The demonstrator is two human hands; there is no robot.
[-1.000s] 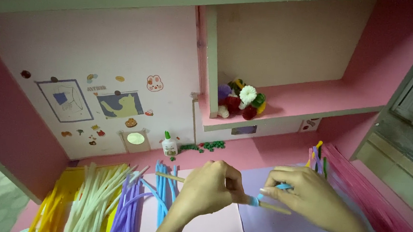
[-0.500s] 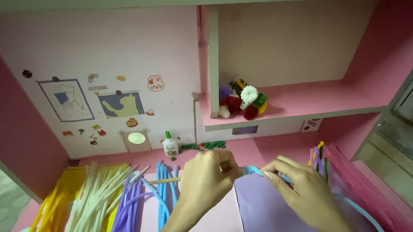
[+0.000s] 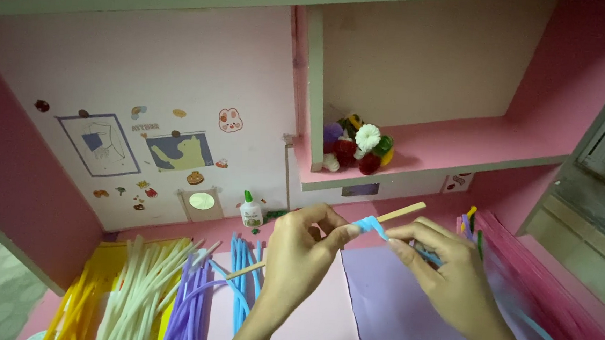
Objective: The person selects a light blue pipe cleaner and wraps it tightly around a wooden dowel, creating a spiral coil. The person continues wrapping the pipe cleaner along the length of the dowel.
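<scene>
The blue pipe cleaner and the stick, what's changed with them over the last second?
The left hand has tilted the wooden stick so its far end rises to the right. The right hand has drawn the blue pipe cleaner up against the stick, starting a coil. Both hands keep their grip; the pipe cleaner bundles and glue bottle stayed put.

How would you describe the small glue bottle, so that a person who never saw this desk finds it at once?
Start at the white back wall with its stickers and follow it down to the pink desk surface. The glue bottle stands there upright, just right of a small round mirror. It is the only white bottle with a green cap, beyond the pipe cleaners lying flat.
</scene>
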